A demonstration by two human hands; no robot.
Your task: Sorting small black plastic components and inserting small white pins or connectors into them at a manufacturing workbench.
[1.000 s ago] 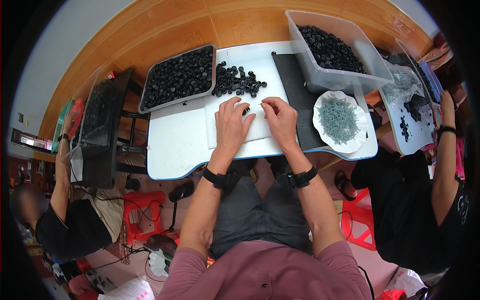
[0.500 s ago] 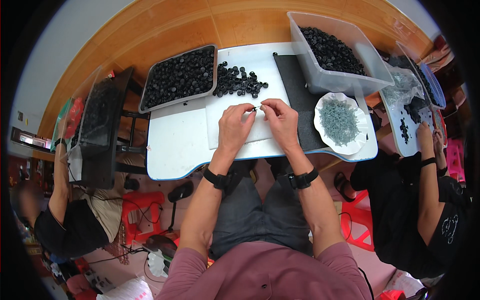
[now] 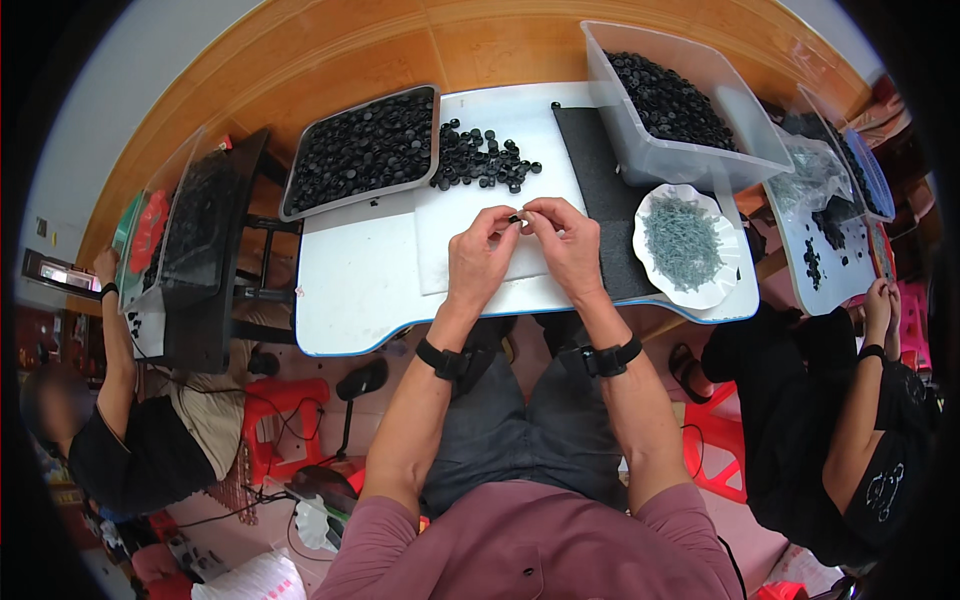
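Black piece (image 3: 515, 219) pinched, hands (image 3: 480, 258) together, fingertips (image 3: 529, 213) inward

Warm orange-brown panelling (image 3: 500, 40) runs across the top of the frame, and I see a plain pale wall (image 3: 130, 110) at the upper left. Near the left edge is a small bright opening (image 3: 70, 277); I can't tell if it's a window. A white table (image 3: 350, 290) with a blue edge fills the centre, a dark table (image 3: 245, 210) stands to its left, and red plastic stools (image 3: 292, 397) sit lower down on the pinkish floor (image 3: 240, 540).
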